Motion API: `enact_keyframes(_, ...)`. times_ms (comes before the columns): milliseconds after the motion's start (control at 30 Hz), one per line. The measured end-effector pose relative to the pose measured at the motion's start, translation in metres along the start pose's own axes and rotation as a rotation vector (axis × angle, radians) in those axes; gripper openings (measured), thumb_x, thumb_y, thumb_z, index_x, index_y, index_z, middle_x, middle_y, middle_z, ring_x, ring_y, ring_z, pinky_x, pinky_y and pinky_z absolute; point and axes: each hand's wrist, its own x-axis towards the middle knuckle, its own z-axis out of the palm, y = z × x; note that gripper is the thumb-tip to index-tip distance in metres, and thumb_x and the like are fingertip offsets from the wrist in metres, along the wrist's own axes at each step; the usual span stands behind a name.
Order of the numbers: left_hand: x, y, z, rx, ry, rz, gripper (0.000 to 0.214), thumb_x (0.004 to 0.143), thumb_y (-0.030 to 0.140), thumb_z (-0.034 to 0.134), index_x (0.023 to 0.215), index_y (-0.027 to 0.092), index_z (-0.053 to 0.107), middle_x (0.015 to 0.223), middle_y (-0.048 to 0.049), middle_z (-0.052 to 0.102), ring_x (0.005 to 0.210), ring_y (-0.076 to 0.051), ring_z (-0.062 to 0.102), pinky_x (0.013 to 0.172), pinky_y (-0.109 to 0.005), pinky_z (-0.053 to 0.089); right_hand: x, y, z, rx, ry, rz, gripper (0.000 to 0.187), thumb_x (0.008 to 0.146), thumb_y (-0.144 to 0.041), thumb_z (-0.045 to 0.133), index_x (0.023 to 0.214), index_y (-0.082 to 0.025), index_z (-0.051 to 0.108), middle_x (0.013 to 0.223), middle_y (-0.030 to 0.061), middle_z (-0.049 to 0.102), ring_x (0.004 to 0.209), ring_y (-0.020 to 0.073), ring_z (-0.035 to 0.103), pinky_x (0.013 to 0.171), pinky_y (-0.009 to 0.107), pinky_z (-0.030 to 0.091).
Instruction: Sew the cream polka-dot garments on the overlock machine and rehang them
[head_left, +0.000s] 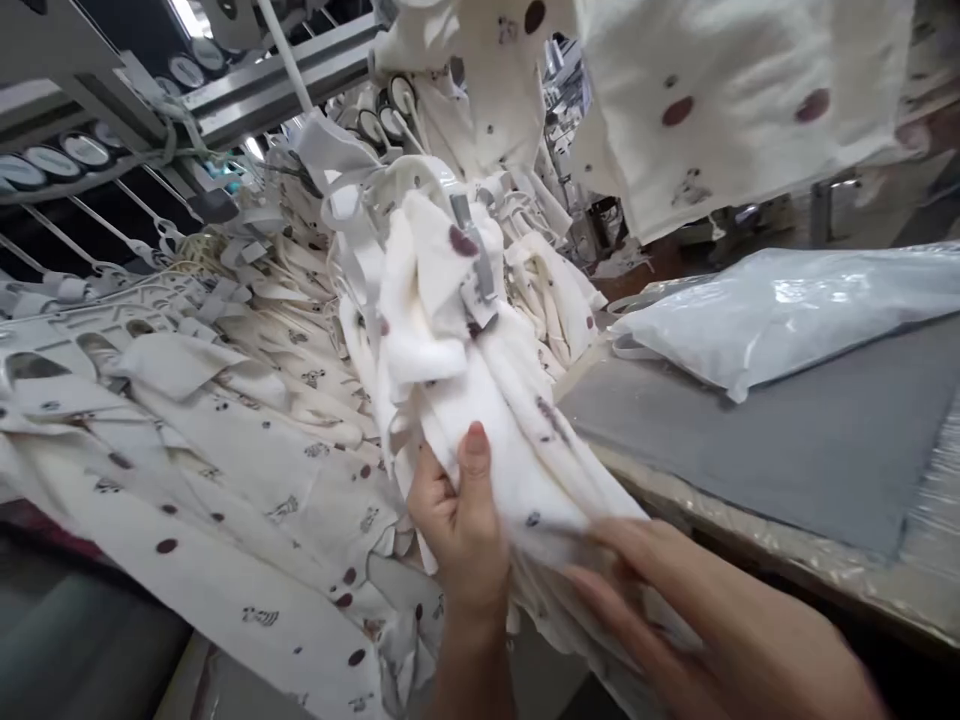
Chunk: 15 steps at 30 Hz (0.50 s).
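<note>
Clenching the cream, maroon-dotted garment bundle (465, 400), the left hand (457, 520) has its grip closed while the right hand (675, 610) rests flat against it.

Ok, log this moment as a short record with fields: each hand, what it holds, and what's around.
left hand: grips the clamped bundle of cream spotted fabric, thumb on top
right hand: lies flat on the bundle's lower end, blurred
bundle clip: grey clip near the top
left side: hanging spotted garments in a row
right side: grey table with a plastic bag
</note>
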Motion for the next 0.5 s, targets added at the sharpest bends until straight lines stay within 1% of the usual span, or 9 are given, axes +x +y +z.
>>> enact_keyframes(67,-0.002,0.001,0.002,-0.092,-0.085,-0.096,0.033,0.089,0.048,0.075,0.102,0.018,0.075,0.09,-0.0054,0.077,0.075,-0.015,0.072,0.065,-0.021,0.06,0.012,-0.004,0.015,0.021,0.012,0.061,0.025,0.111,-0.042,0.044,0.118,-0.02,0.054,0.102,0.0072,0.069,0.086,0.0196,0.072,0.068,0.026,0.057)
enact_keyframes(133,-0.002,0.004,0.0,-0.123,-0.109,-0.141,0.035,0.086,0.049,0.077,0.101,0.018,0.074,0.09,-0.0062,0.077,0.077,-0.017,0.073,0.065,-0.022,0.061,0.02,0.0,0.025,0.013,0.022,0.104,0.027,0.111,-0.044,0.041,0.112,-0.022,0.057,0.099,0.007,0.069,0.083,0.0217,0.072,0.063,0.028,0.057)
enact_keyframes(200,0.0,0.008,-0.004,-0.146,-0.114,-0.164,0.042,0.085,0.056,0.075,0.104,0.018,0.073,0.096,-0.0087,0.078,0.081,-0.019,0.076,0.068,-0.025,0.063,0.019,0.007,0.027,0.013,0.008,0.123,0.025,0.108,-0.043,0.046,0.105,-0.025,0.062,0.092,0.0055,0.069,0.077,0.0213,0.071,0.058,0.027,0.056)
enact_keyframes(267,0.002,0.007,-0.009,-0.196,-0.157,-0.189,0.056,0.081,0.065,0.075,0.112,0.018,0.072,0.104,-0.0119,0.078,0.089,-0.023,0.077,0.073,-0.029,0.065,0.011,0.014,0.022,0.005,0.024,0.175,0.022,0.104,-0.044,0.053,0.105,-0.026,0.067,0.092,0.0066,0.069,0.079,0.023,0.071,0.06,0.028,0.056)
enact_keyframes(333,0.001,-0.003,-0.013,-0.171,-0.246,-0.264,0.062,0.071,0.064,0.083,0.111,0.017,0.073,0.104,-0.0126,0.078,0.093,-0.026,0.077,0.074,-0.031,0.065,0.0,0.022,0.012,-0.007,0.043,0.269,0.022,0.101,-0.045,0.057,0.105,-0.028,0.07,0.094,0.0075,0.069,0.08,0.0244,0.071,0.061,0.029,0.057)
enact_keyframes(400,-0.005,-0.021,-0.016,-0.041,-0.353,-0.377,0.056,0.061,0.055,0.092,0.096,0.014,0.077,0.094,-0.0117,0.079,0.085,-0.026,0.076,0.071,-0.031,0.065,-0.011,0.029,0.0,-0.023,0.057,0.359,0.022,0.1,-0.046,0.059,0.104,-0.03,0.073,0.095,0.008,0.069,0.081,0.0253,0.071,0.061,0.03,0.057)
enact_keyframes(433,-0.011,-0.031,-0.018,0.034,-0.396,-0.429,0.05,0.06,0.051,0.094,0.087,0.012,0.078,0.087,-0.0115,0.079,0.08,-0.026,0.075,0.069,-0.031,0.064,-0.015,0.033,-0.006,-0.031,0.059,0.387,0.022,0.099,-0.047,0.059,0.103,-0.031,0.073,0.095,0.0081,0.069,0.082,0.0256,0.071,0.061,0.03,0.057)
enact_keyframes(467,-0.017,-0.039,-0.023,0.096,-0.428,-0.461,0.046,0.062,0.049,0.093,0.08,0.01,0.078,0.082,-0.0118,0.078,0.076,-0.025,0.074,0.068,-0.031,0.063,-0.019,0.037,-0.012,-0.039,0.058,0.4,0.021,0.099,-0.046,0.059,0.103,-0.031,0.074,0.096,0.0084,0.069,0.082,0.026,0.071,0.061,0.03,0.057)
enact_keyframes(500,-0.023,-0.045,-0.031,0.135,-0.434,-0.465,0.044,0.064,0.05,0.091,0.076,0.009,0.078,0.082,-0.0123,0.078,0.076,-0.024,0.074,0.068,-0.03,0.062,-0.022,0.041,-0.017,-0.046,0.054,0.405,0.021,0.1,-0.046,0.059,0.103,-0.032,0.074,0.097,0.0085,0.069,0.082,0.0261,0.072,0.061,0.03,0.057)
